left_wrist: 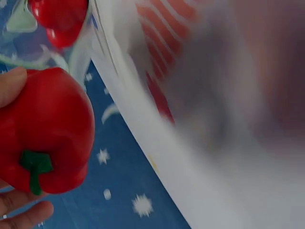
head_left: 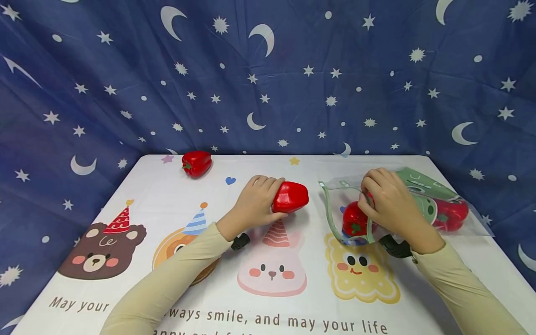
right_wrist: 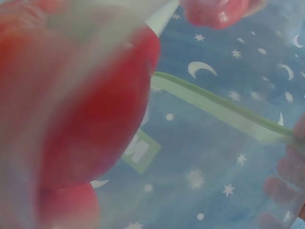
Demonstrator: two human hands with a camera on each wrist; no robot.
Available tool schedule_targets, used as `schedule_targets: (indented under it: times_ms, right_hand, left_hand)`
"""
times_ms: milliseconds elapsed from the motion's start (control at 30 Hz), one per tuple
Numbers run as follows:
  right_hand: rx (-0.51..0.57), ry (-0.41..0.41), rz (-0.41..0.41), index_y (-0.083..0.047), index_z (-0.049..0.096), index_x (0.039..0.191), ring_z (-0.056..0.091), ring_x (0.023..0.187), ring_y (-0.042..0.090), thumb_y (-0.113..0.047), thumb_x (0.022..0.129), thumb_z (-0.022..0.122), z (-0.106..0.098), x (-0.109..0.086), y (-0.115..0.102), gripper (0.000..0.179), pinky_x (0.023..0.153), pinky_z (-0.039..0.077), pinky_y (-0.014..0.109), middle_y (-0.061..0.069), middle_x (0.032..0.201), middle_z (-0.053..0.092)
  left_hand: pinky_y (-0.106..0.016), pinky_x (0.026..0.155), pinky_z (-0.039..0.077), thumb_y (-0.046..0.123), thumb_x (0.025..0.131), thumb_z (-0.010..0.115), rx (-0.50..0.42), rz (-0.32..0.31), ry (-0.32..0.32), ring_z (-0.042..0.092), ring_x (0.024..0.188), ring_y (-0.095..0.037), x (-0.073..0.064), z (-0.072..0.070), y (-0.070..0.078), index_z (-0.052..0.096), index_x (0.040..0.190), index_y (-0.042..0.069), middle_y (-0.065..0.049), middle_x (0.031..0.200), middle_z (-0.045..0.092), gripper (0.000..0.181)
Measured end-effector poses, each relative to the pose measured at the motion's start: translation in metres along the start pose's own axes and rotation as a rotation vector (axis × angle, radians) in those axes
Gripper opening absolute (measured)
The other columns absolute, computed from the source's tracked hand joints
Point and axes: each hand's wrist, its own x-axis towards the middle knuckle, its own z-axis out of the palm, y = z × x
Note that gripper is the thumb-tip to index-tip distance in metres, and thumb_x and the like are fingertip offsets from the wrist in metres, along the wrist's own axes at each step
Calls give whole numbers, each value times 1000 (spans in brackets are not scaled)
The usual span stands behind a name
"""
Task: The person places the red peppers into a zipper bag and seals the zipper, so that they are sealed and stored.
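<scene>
- Left hand (head_left: 257, 200) grasps a red pepper (head_left: 291, 197) left of the bag (head_left: 329, 209), blunt end facing it, long axis sideways (stem wristward).
- Right hand (head_left: 389, 200) grips the bag's mouth; one pepper (head_left: 354, 219) lies just inside, a second pepper (head_left: 452, 215) deeper.
- Loose pepper (head_left: 197, 164), farther left.

Holds one glossy red, green-stemmed pepper (head_left: 291, 197) just outside a clear, green-printed bag (head_left: 431, 184) — open at its left end, with red peppers (head_left: 452, 215) inside. Has a lone pepper (head_left: 198, 163) lying sideways, farther back — well apart.
</scene>
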Motion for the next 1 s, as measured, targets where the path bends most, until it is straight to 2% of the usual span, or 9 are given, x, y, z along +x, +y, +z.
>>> schedule_targets:
  times_ms: [167, 467, 733, 1000]
  right_hand:
    - [-1, 9, 9, -3, 52, 70, 48, 75, 30, -9, 74, 50, -1, 1, 0, 7, 68, 41, 43, 12, 76, 53]
    - [-8, 11, 11, -3, 51, 70, 49, 77, 30, -8, 73, 51, 0, 1, -1, 6, 67, 42, 43, 13, 78, 54]
    - [7, 26, -7, -3, 50, 70, 49, 77, 30, -8, 72, 50, 2, 3, -3, 6, 67, 40, 42, 13, 78, 54]
    - [20, 42, -13, -2, 51, 71, 50, 78, 31, -10, 74, 48, 2, 6, -5, 9, 69, 42, 44, 14, 79, 55]
  left_hand:
    - [-35, 95, 46, 59, 73, 66, 4, 37, 7, 58, 101, -18, 13, 11, 26, 53, 126, 7, -4, 111, 64, 75]
    - [-32, 97, 42, 64, 75, 62, 29, 82, -91, 55, 104, -15, 29, 25, 63, 50, 128, 11, 0, 114, 60, 76]
    - [-30, 97, 42, 65, 74, 62, 17, 82, -71, 55, 103, -14, 39, 29, 80, 50, 128, 12, 1, 114, 60, 77]
    - [-30, 94, 44, 64, 73, 62, 31, 50, -30, 57, 100, -15, 48, 39, 87, 51, 125, 12, 1, 111, 62, 74]
